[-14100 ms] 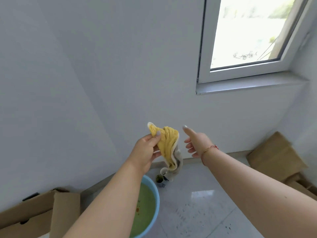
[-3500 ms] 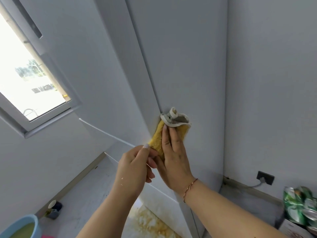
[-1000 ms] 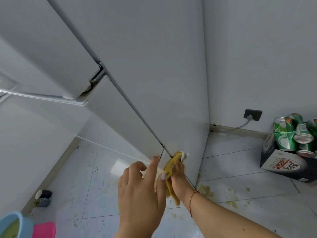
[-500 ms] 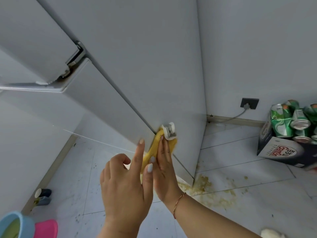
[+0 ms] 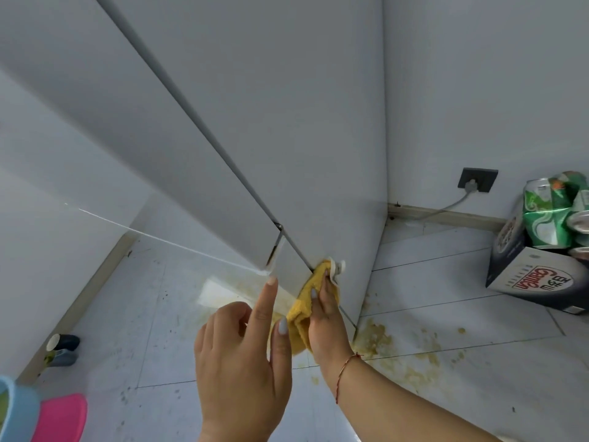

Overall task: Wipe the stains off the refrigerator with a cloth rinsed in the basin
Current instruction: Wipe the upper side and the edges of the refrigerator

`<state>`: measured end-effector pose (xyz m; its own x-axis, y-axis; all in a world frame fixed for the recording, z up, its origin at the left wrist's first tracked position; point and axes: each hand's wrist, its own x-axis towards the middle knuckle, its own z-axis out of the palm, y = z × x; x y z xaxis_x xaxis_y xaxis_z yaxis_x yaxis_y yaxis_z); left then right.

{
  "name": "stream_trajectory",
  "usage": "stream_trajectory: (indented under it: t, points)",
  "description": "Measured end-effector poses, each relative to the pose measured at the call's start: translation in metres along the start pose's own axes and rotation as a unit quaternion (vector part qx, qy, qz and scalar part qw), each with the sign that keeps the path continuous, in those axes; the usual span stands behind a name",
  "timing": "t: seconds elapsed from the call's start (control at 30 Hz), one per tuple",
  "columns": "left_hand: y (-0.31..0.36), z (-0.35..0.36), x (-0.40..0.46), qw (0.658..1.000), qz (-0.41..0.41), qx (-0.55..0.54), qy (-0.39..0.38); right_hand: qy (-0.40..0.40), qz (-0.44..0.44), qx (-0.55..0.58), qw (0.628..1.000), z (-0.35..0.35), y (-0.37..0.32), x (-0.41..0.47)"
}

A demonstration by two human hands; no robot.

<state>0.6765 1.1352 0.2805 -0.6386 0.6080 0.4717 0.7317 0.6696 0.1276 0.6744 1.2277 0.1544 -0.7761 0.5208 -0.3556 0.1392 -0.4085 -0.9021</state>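
— Sliding down again, is it? Where is the cloth (image 5: 310, 298) against the refrigerator (image 5: 287, 129) now?

— Low on the corner seam, near the bottom of the cabinet. Half a second ago it sat higher on that same edge; 1 second ago it was low, close to the floor (image 5: 446, 320). So the cloth is travelling up and down along 1 seam, and this is another downward pass.

— Which hand is doing the work?

— The right hand (image 5: 326, 317). Its fingers lie straight and close together, pressing the yellow cloth flat against the panel, with a pale fold of fabric poking out above the fingertips. I see no curl round the cloth; it is pinned by pressure.

— And the left hand (image 5: 242, 362)?

— Holding nothing. The index finger and thumb are stretched out, the other fingers loosely bent, and it hovers just beside the cloth. Whether the index tip touches the door edge I cannot tell.

— What does that mean for the job?

— My reading: the wiping step is under way and concentrated on the lower corner. The panel above looks free of marks from here, though glare may hide some. Brownish splatter lies on the tiles right at the base, so grime likely gathers there.

— The basin (image 5: 14, 409)?

— At the bottom left corner, well apart from the hands, beside something pink (image 5: 60, 419). I would judge a rinse is due soon.
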Motion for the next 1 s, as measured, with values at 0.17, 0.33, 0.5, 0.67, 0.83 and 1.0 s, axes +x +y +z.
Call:
stream_trajectory:
  t: [0.17,0.33,0.5,0.67,0.83,1.0]
  points:
    - [0.001,0.041,-0.024,0.993,-0.056,-0.1,0.03,0.045,-0.111,-0.075,0.99,-0.005,0.023,0.004]
    - [-0.002,0.083,-0.05,0.982,-0.107,-0.144,0.059,0.048,-0.162,-0.117,0.979,-0.008,0.057,0.014]
    - [-0.007,0.139,-0.082,0.96,-0.178,-0.192,0.097,0.024,-0.18,-0.099,0.978,-0.018,0.102,0.03]
    - [-0.019,0.2,-0.106,0.948,-0.208,-0.216,0.109,0.012,-0.165,-0.057,0.985,-0.031,0.165,0.053]
    - [-0.03,0.246,-0.124,0.934,-0.224,-0.243,0.14,0.007,-0.155,-0.09,0.984,-0.049,0.221,0.073]
    - [-0.039,0.268,-0.131,0.914,-0.241,-0.263,0.193,0.016,-0.216,-0.143,0.966,-0.05,0.227,0.076]
